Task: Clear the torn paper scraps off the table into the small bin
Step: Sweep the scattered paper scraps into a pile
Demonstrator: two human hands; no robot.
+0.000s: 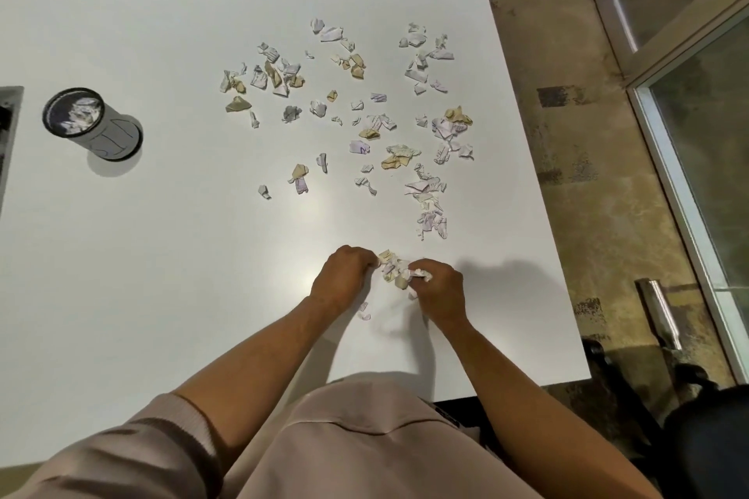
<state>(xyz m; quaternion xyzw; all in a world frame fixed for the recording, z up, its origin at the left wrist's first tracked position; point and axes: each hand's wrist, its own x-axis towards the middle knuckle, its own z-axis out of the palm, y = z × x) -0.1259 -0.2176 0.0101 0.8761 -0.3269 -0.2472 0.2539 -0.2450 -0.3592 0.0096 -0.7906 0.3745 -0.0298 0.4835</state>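
Observation:
Several torn paper scraps (367, 109), white, lilac and tan, lie scattered over the far right half of the white table (162, 255). Near the front edge my left hand (342, 282) and my right hand (439, 288) press in from both sides on a small pile of scraps (392, 269); my right fingers curl around a crumpled white piece. Two stray scraps (363, 312) lie just below the pile. The small grey bin (91, 124) stands at the far left, with paper scraps inside it.
The table's right edge (539, 190) drops to a mottled floor. A glass door with a metal handle (658, 312) is at the right, a dark chair (705, 438) at the bottom right. A dark recess (8, 134) cuts into the table's left edge.

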